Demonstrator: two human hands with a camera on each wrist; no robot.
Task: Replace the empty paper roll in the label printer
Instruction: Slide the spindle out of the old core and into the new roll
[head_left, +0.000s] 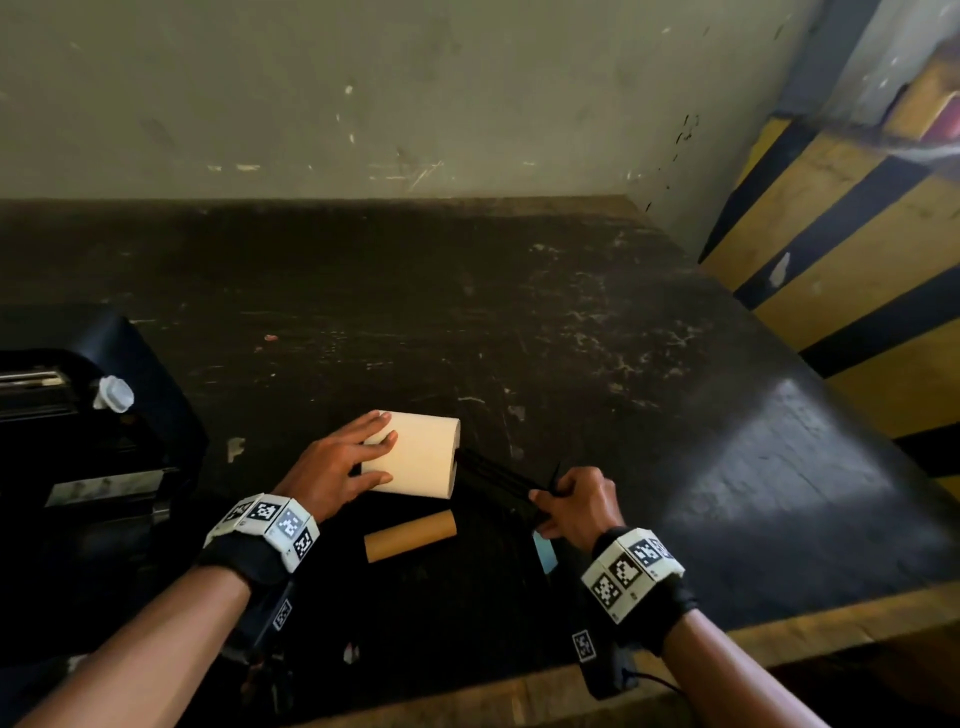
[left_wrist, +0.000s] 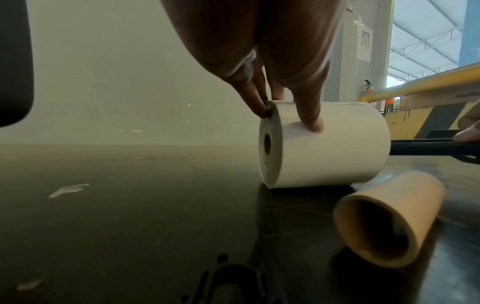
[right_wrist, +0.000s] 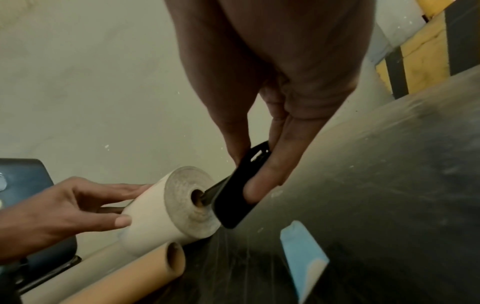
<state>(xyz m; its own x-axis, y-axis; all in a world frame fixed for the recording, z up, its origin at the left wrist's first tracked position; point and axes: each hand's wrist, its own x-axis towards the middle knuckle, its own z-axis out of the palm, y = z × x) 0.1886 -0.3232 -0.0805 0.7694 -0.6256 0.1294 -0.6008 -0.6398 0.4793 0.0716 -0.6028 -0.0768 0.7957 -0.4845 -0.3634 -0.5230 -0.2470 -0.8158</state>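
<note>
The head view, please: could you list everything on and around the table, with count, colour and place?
new paper roll: one, white, lying on its side at table centre, under the left hand
black spindle: one, black, its tip entering the roll's right-end core hole
empty core: one, brown cardboard, lying just nearer than the roll
label printer: one, black, left edge of the table
blue-white scrap: one, below the right hand
table: one, dark, scuffed
wall: pale, behind the table
barrier: yellow-black striped, at right
left hand: holds the roll steady
right hand: grips the spindle
</note>
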